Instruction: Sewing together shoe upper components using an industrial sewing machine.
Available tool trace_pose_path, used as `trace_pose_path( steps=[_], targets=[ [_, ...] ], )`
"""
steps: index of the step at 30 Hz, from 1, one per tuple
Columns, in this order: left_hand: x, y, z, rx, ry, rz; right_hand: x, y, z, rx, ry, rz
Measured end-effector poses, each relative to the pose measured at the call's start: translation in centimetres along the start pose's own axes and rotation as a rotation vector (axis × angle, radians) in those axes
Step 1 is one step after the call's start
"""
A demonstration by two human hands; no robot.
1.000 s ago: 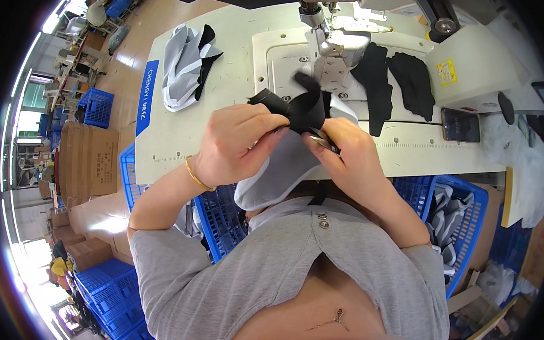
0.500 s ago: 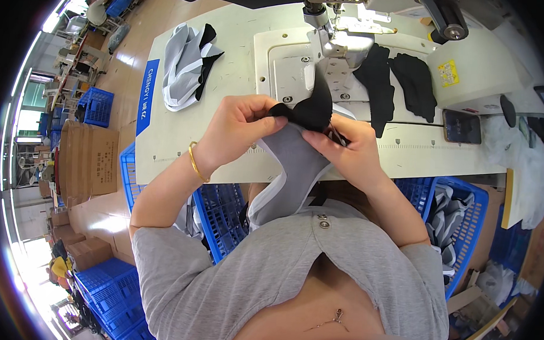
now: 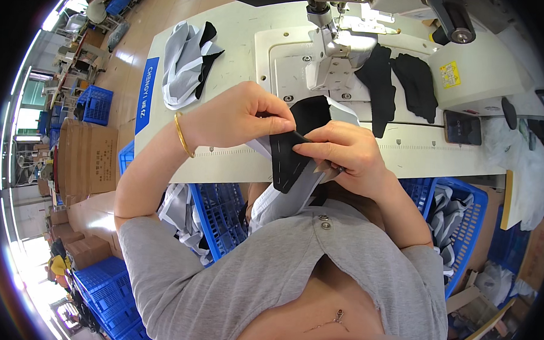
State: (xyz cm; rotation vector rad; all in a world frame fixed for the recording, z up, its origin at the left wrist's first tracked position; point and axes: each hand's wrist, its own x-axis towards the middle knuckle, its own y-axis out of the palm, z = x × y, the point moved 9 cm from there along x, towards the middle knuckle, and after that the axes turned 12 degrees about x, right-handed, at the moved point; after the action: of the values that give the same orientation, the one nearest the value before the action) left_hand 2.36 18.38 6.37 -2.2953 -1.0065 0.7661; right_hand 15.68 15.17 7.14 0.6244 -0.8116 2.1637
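Two hands meet on one black fabric piece [image 3: 287, 155], held just in front of the sewing machine [image 3: 333, 43] at the near edge of the bench [image 3: 240, 61]. The left hand [image 3: 241, 115] pinches its upper edge, the right hand [image 3: 344, 151] grips its side (a grey-white garment [image 3: 283, 200] hangs beneath). Right of the machine lie two black pieces [image 3: 401, 84]; well left of it, a grey-and-black pile [image 3: 186, 62].

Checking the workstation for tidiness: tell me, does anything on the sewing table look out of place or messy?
Nothing looks damaged or spilled. The left hand and right hand pinch a black fabric piece over grey fabric. A loose grey-and-black pile lies crumpled at the table corner.
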Motion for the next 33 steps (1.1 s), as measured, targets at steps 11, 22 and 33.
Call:
trace_pose_path(
  steps=[11,22,33],
  targets=[
    [-0.3,-0.8,-2.6,0.189,0.107,-0.094,-0.1,-1.1,-1.7,0.192,0.28,-0.092],
    [-0.4,-1.0,-3.3,0.161,0.193,-0.194,0.2,-0.6,-1.6,-0.074,0.222,-0.084],
    [-0.2,-1.0,-2.3,0.131,0.105,-0.183,-0.1,-1.3,-1.4,-0.109,0.237,-0.122]
  ],
)
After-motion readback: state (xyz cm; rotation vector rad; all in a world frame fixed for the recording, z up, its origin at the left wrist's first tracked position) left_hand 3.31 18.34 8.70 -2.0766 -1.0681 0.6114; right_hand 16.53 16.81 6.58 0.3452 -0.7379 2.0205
